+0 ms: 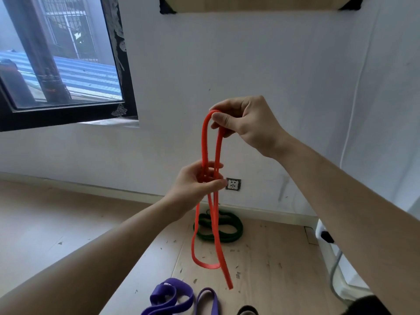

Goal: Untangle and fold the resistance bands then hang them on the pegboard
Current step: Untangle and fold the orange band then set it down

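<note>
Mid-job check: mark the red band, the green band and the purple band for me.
red band [205, 142], head view, upper left strand.
green band [227, 238], head view, lower edge of its coil.
purple band [179, 284], head view, top of its left loop.

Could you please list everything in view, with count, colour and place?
red band: one, orange-red, held up in both hands, rest hanging down.
green band: one, dark green, floor by the wall.
purple band: one or two, purple, floor at bottom edge.
pegboard: one, light wood, wall at top edge.
window: one, black frame, upper left.
wall socket: one, white, low on wall.
left hand: one, grips the red band midway.
right hand: one, pinches its top bend.
</note>
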